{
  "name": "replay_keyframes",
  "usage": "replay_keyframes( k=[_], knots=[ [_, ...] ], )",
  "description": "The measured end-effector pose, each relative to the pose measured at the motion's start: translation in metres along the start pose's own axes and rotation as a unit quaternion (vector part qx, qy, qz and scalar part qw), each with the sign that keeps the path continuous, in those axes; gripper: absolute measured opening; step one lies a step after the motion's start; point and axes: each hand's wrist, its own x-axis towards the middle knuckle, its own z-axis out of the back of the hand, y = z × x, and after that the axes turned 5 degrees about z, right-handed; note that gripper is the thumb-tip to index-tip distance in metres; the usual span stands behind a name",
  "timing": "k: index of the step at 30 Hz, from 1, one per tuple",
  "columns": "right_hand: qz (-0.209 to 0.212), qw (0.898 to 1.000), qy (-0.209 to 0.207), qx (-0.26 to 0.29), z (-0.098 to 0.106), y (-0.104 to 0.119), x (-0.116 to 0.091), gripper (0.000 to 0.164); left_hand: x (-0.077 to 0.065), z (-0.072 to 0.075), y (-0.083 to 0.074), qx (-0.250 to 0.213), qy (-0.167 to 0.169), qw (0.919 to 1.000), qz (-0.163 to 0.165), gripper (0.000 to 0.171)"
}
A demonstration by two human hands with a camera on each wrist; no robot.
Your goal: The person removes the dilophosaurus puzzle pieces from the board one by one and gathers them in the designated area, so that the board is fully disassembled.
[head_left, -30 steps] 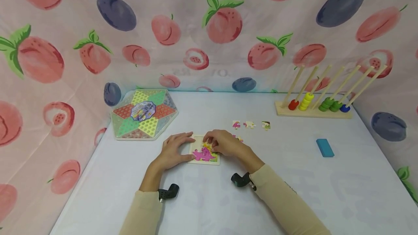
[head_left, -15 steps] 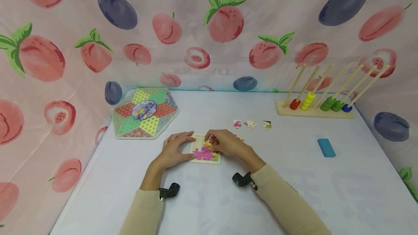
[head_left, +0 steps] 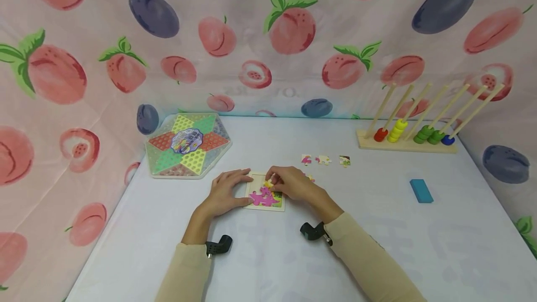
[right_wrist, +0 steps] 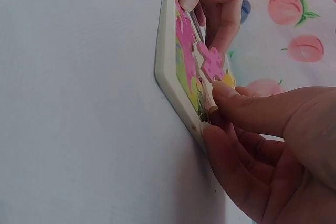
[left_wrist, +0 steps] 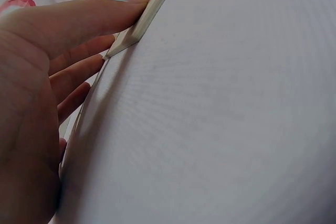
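Note:
A small wooden jigsaw puzzle tray (head_left: 264,208) lies on the white table, with a pink dinosaur picture (head_left: 263,199) partly filled in along its near side. My left hand (head_left: 225,193) holds the tray at its left side, thumb on the near left rim and fingers spread along the far left edge. Between thumb and fingers, my right hand (head_left: 291,184) pinches a pink-and-yellow jigsaw piece (right_wrist: 211,63). In the right wrist view this piece is tilted above the tray's surface, and the fingers hide part of it.
Several loose jigsaw pieces (head_left: 323,160) lie beyond the right hand, one partly hidden by it. A hexagonal Chinese checkers board (head_left: 186,146) sits back left. At the back right stands a peg abacus (head_left: 407,144) with coloured beads; a blue block (head_left: 421,191) lies nearer.
The head view has shifted slightly, so everything appears a little further right. My right hand keeps its pinch on the jigsaw piece, whose yellow part shows less now. The left hand stays at the tray.

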Motion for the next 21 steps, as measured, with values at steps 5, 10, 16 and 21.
replay_keyframes(
  k=[5,10,16,21],
  knots=[
    [-0.002,1.000,0.005,0.005,0.000,0.001,-0.001,0.025,0.000,0.000,0.000,0.000,-0.001,1.0000,0.002,0.054],
    [0.002,1.000,0.018,0.015,0.002,0.002,-0.001,0.023,-0.001,0.000,0.000,-0.001,0.000,1.0000,0.002,0.055],
    [0.004,0.997,0.026,0.074,0.004,-0.003,-0.001,0.018,0.001,-0.002,0.003,0.008,-0.005,1.0000,-0.002,0.055],
    [-0.005,0.991,0.014,0.132,0.008,-0.009,-0.002,0.015,0.002,-0.002,0.004,0.007,-0.005,1.0000,0.001,0.055]
  ],
)
